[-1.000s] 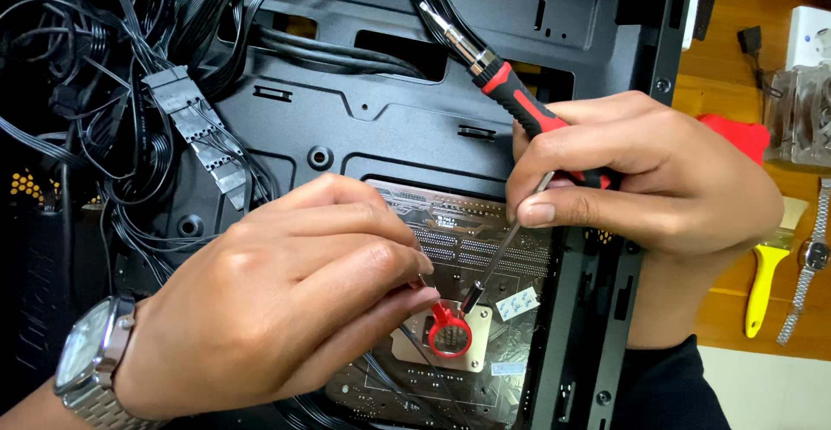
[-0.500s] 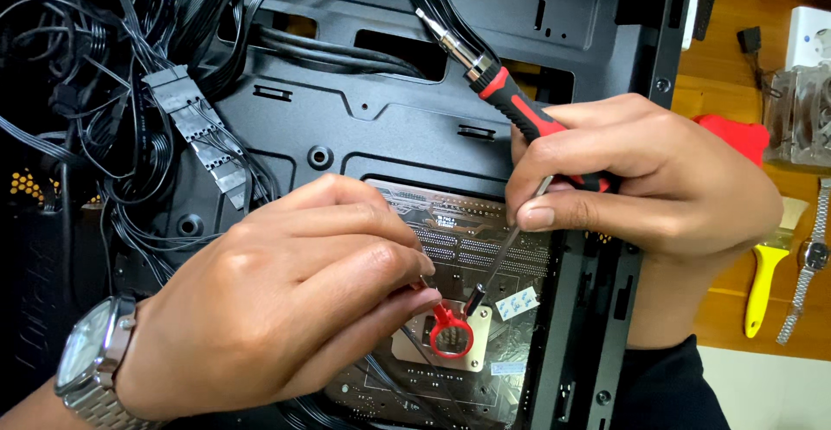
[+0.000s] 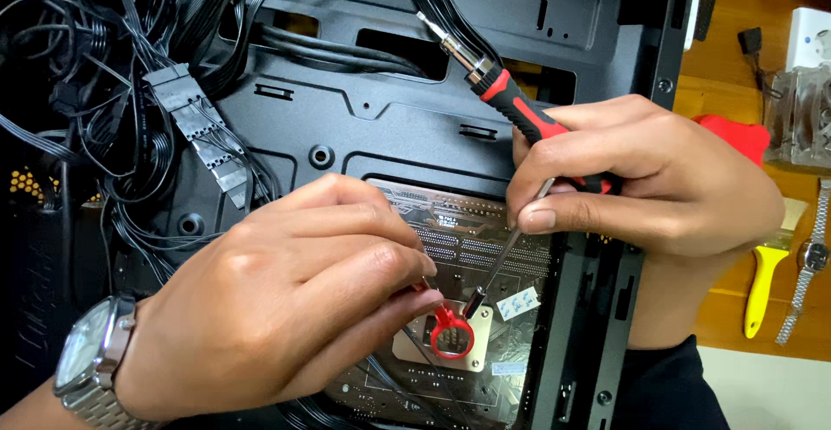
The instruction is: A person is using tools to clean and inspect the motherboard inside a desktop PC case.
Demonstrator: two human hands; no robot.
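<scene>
Down inside the computer case, the left hand pinches a red ring against the circuit board, while the right hand grips a screwdriver, its tip beside the ring.

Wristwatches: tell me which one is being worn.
The silver wristwatch at lower left, strapped on the left hand's wrist. The other watch lies flat on the wooden table, beside the yellow-handled brush.

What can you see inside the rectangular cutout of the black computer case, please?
A circuit board back shows there, bearing a metal backplate. A small red ring tool and the screwdriver tip sit at the plate. The left hand covers the cutout's left part.
</scene>
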